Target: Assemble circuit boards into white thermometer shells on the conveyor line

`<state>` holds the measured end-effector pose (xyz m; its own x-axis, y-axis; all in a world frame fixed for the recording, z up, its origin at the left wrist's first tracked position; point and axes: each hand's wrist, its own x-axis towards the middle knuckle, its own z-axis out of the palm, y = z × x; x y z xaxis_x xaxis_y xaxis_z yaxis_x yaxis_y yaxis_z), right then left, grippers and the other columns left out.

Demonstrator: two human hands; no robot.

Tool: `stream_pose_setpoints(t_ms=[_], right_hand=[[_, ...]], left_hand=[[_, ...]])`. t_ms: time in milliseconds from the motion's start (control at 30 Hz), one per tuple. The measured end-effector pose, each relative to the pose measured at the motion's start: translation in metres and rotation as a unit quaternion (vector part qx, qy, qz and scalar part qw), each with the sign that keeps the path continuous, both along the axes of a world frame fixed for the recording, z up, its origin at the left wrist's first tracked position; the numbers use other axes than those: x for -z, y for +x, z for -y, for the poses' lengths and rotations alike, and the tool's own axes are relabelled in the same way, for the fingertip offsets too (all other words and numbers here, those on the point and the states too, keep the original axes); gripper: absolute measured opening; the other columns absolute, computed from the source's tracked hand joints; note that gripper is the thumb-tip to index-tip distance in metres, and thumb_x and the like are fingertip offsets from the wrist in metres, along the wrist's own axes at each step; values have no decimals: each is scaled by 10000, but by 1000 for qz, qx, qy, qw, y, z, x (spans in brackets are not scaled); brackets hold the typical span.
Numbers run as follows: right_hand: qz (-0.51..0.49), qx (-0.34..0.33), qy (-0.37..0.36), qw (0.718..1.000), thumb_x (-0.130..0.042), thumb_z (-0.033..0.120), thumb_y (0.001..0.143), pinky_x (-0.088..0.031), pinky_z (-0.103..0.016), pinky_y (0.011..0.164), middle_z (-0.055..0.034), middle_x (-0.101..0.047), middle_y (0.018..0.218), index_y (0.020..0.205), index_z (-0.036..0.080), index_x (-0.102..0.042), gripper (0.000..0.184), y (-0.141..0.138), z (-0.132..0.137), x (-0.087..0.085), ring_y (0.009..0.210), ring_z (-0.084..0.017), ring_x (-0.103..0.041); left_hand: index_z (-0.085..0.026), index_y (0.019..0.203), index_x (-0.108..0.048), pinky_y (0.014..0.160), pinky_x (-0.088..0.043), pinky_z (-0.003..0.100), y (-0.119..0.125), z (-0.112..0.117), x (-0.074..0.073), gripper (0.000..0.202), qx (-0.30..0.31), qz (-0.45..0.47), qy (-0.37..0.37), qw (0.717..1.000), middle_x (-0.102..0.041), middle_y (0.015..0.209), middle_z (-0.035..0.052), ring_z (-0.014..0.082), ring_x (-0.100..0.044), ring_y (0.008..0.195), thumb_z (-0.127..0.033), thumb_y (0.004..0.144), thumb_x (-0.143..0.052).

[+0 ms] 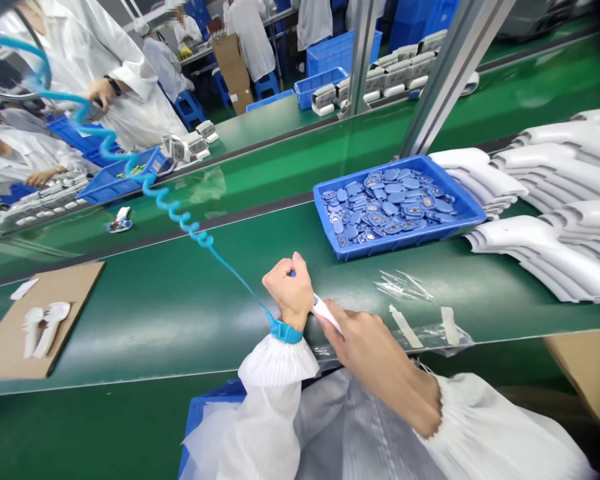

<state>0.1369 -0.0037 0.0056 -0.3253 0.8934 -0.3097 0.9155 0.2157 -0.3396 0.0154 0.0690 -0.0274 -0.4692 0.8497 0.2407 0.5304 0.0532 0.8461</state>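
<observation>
Seen from the head camera, the person's left hand (289,293) is closed in a tight fist, its grip shut around a thin item (291,273) whose blue end shows above the knuckles; the rest is hidden. The right hand (370,353) comes in from the lower right, its grip narrow, pinching a slim white plastic part (329,313) just beside the left fist, above the near edge of the green desk (130,347). A blue wrist strap (285,331) circles the left wrist, and a coiled blue cord (180,217) runs from it toward the upper left.

Right of the hands, near the front edge, lies a sheet of clear plastic film (405,303) with strips of pale tape (405,327) on it. Toward the back edge sits a blue tray (330,230) heaped with blue-and-silver badge-shaped parts (393,207), with stacks of curved white plastic shells (555,200) just beside it at the right. At the left edge, a cardboard sheet (80,287) carries white pieces (45,327).

Beyond a dark rail runs a second green belt (260,177) with white devices (187,145) and blue bins (125,173) — co-workers in white gowns stand along it, one hand (100,90) wearing a dark watch.
</observation>
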Motion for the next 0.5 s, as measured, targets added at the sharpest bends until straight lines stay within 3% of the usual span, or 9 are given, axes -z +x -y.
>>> stream_pose_setpoints(t_ms=[233, 400, 500], right_hand=[[28, -1, 46, 999, -348, 384, 1096, -197, -320, 515, -95, -757, 797, 1191, 170, -607, 349, -1, -5, -8, 705, -277, -738], [29, 3, 57, 998, -391, 411, 1088, -223, -311, 517, -57, -757, 784, 1121, 209, -643, 325, 0, -1, -11, 692, -249, -740], [37, 10, 55, 998, -396, 395, 1081, -231, -314, 516, -112, -752, 788, 1050, 161, -662, 356, -9, 6, -10, 701, -277, -743]], left_hand=[[-201, 441, -404, 571, -300, 298, -1, -12, -6, 512, 17, 16, 7, 1000, -413, 449, -22, 117, -374, 499, -342, 909, -558], [-202, 475, -447, 570, -338, 282, -5, 1, -10, 552, 35, 57, -4, 998, -459, 477, -23, 123, -415, 514, -478, 934, -581], [-205, 480, -442, 575, -348, 285, -5, 4, -6, 569, 11, 74, -15, 997, -461, 484, -13, 130, -421, 526, -494, 965, -516]])
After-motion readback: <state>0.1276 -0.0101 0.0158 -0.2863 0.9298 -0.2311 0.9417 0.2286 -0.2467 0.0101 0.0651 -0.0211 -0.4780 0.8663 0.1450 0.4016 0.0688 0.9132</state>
